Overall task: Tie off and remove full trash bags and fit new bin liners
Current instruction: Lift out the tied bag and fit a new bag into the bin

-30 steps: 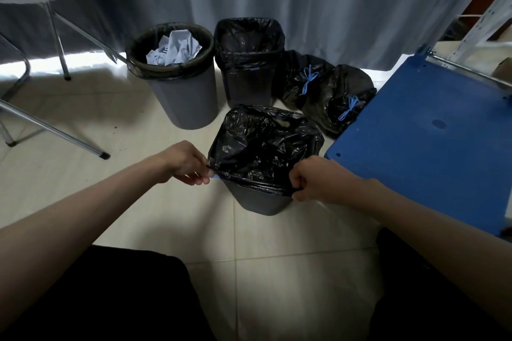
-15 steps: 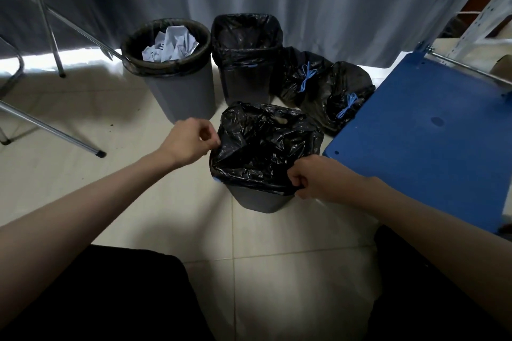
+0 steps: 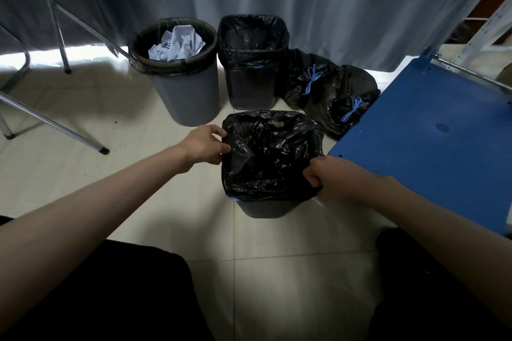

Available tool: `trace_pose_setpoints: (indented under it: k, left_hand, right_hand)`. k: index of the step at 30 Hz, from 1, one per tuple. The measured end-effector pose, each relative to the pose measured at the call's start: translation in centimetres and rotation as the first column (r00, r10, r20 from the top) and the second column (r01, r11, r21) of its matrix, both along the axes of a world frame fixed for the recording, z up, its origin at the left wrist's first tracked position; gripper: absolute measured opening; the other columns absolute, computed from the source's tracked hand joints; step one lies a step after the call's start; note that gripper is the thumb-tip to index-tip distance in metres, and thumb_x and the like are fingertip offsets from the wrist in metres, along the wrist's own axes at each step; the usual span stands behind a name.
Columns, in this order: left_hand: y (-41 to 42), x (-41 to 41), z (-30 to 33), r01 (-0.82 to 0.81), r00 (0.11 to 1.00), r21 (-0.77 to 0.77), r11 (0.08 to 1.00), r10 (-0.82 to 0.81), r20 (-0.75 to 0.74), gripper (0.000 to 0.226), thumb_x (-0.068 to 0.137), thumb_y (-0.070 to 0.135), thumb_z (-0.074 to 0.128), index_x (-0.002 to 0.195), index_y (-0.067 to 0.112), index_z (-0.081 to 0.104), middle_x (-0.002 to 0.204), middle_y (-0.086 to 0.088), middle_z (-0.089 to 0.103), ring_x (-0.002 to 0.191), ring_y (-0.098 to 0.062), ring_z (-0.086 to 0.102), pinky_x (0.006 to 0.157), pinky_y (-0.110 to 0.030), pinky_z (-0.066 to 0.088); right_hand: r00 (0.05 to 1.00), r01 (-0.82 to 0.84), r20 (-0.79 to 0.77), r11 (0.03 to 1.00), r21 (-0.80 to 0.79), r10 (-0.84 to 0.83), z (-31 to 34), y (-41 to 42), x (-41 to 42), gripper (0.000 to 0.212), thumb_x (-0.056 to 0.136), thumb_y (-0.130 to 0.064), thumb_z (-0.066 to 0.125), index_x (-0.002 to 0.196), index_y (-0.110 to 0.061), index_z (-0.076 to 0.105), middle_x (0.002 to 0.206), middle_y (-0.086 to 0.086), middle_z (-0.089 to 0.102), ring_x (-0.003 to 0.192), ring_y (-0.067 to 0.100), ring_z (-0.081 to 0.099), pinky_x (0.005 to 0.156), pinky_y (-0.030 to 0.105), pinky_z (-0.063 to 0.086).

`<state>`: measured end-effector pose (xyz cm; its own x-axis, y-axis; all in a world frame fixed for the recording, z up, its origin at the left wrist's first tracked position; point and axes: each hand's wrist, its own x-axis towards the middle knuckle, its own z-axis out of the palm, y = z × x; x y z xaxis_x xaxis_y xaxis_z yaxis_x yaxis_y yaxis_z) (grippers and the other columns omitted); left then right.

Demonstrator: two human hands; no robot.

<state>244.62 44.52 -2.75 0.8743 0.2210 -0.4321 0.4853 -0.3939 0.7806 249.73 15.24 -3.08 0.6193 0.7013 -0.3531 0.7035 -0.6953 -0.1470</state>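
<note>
liner (image 3: 266,158) edges pinched btwn both hands.

Left hand (image 3: 203,147) gripping liner (image 3: 270,155) at left rim of near bin (image 3: 267,207); right hand (image 3: 336,181) pinching liner at right corner. Round bin (image 3: 188,97) holding paper (image 3: 176,43); lined bin (image 3: 250,63) beside; two tied bags (image 3: 329,94) sitting right.

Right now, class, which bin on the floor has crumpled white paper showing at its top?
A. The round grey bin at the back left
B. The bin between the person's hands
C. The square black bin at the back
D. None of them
A: crumpled white paper fills the top of the round grey bin; the other two bins show only black liner.
</note>
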Motion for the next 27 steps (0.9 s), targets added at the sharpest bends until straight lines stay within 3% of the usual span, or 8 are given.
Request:
trace_pose_setpoints:
  k: [5, 13, 16, 19, 23, 27]
  left_hand:
    - [-0.9, 0.4, -0.1, -0.056, 0.998, -0.037, 0.998, 0.057, 0.030, 0.029, 0.094, 0.005, 0.060, 0.120, 0.008, 0.049, 0.091, -0.005, 0.064, 0.072, -0.019, 0.063, 0.063, -0.031, 0.058]
    - [0.0, 2.0, 0.8, 0.013, 0.998, 0.047, 0.999, -0.016, 0.053, 0.045, 0.094, 0.008, 0.061, 0.136, 0.017, 0.050, 0.106, -0.005, 0.065, 0.088, -0.024, 0.066, 0.071, -0.035, 0.058]
    - [0.2, 2.2, 0.5, 0.013, 0.999, 0.059, 0.998, -0.016, 0.046, 0.038, 0.093, 0.008, 0.062, 0.130, 0.014, 0.056, 0.107, -0.006, 0.066, 0.087, -0.021, 0.064, 0.069, -0.033, 0.058]
    - [0.5, 2.4, 0.1, -0.006, 0.999, 0.065, 0.998, 0.002, 0.050, 0.029, 0.094, 0.010, 0.063, 0.122, 0.010, 0.061, 0.102, -0.009, 0.070, 0.083, -0.021, 0.066, 0.066, -0.032, 0.058]
    - [0.5, 2.1, -0.4, -0.007, 0.999, 0.014, 1.000, 0.008, -0.035, 0.020, 0.098, 0.017, 0.057, 0.116, 0.009, 0.059, 0.106, -0.016, 0.070, 0.078, -0.025, 0.068, 0.070, -0.037, 0.060]
    - [0.0, 1.6, -0.6, 0.030, 0.989, -0.059, 0.998, -0.038, -0.144, 0.032, 0.101, 0.034, 0.051, 0.121, 0.010, 0.054, 0.112, -0.011, 0.067, 0.092, -0.030, 0.070, 0.076, -0.038, 0.059]
  right_hand:
    - [1.000, -0.014, -0.021, 1.000, -0.005, 0.013, 0.0, 0.1, 0.1, 0.032, 0.067, 0.008, 0.051, 0.064, -0.017, 0.032, 0.078, -0.002, 0.038, 0.068, 0.013, 0.035, 0.060, 0.031, 0.031]
    - [0.999, -0.036, -0.022, 0.999, -0.025, 0.036, -0.1, -0.3, 0.5, 0.037, 0.077, 0.011, 0.041, 0.062, -0.021, 0.030, 0.076, -0.008, 0.029, 0.062, 0.006, 0.026, 0.055, 0.023, 0.026]
    - [0.998, -0.008, 0.067, 0.999, -0.034, 0.010, 0.0, -0.4, 0.3, 0.042, 0.082, 0.010, 0.042, 0.063, -0.024, 0.026, 0.077, -0.008, 0.026, 0.073, 0.013, 0.031, 0.061, 0.026, 0.034]
    - [0.994, 0.018, 0.105, 0.999, -0.036, -0.014, 0.5, -0.5, 0.0, 0.046, 0.084, 0.009, 0.043, 0.063, -0.027, 0.022, 0.087, -0.003, 0.031, 0.084, 0.016, 0.029, 0.053, 0.023, 0.027]
    - [0.993, 0.034, 0.108, 0.999, 0.024, -0.037, 0.2, -1.0, 0.2, 0.044, 0.081, 0.010, 0.045, 0.062, -0.025, 0.025, 0.088, -0.002, 0.033, 0.085, 0.017, 0.032, 0.062, 0.030, 0.033]
    - [0.994, 0.046, 0.102, 0.999, 0.017, -0.047, 0.3, -1.0, 0.3, 0.043, 0.080, 0.011, 0.044, 0.063, -0.024, 0.026, 0.088, -0.003, 0.033, 0.085, 0.017, 0.032, 0.061, 0.025, 0.029]
